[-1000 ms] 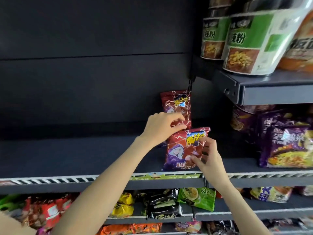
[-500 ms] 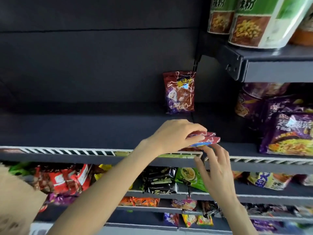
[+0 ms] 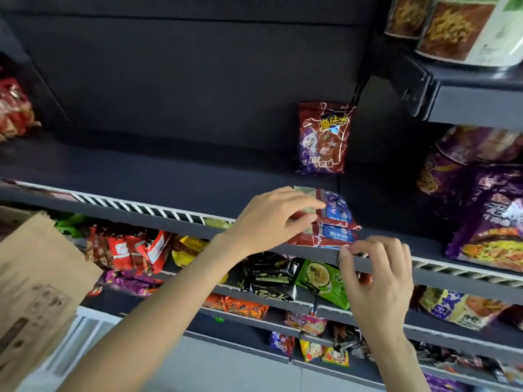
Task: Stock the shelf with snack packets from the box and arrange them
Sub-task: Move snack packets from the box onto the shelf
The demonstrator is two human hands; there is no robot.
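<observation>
A red snack packet (image 3: 322, 137) stands upright at the back of the dark shelf (image 3: 141, 171). Two more red packets (image 3: 331, 222) lie flat, backs up, stacked at the shelf's front edge. My left hand (image 3: 268, 219) grips this stack from the left, fingers over the top and thumb at its near side. Just below the stack's right corner is my right hand (image 3: 376, 278), fingers loosely curled and fingertips at the shelf's front rail, holding nothing that I can see. The brown cardboard box (image 3: 36, 278) shows at the lower left.
Purple noodle packs (image 3: 486, 222) fill the shelf to the right. Large green and white cups (image 3: 458, 26) stand on a higher shelf at the top right. Lower shelves hold several mixed snack packets (image 3: 268, 278). Red packets (image 3: 14, 108) sit far left.
The packet that I held upright has been laid flat on the shelf's front edge onto another. My right hand let go and dropped below the rail. The view has tilted downward.
</observation>
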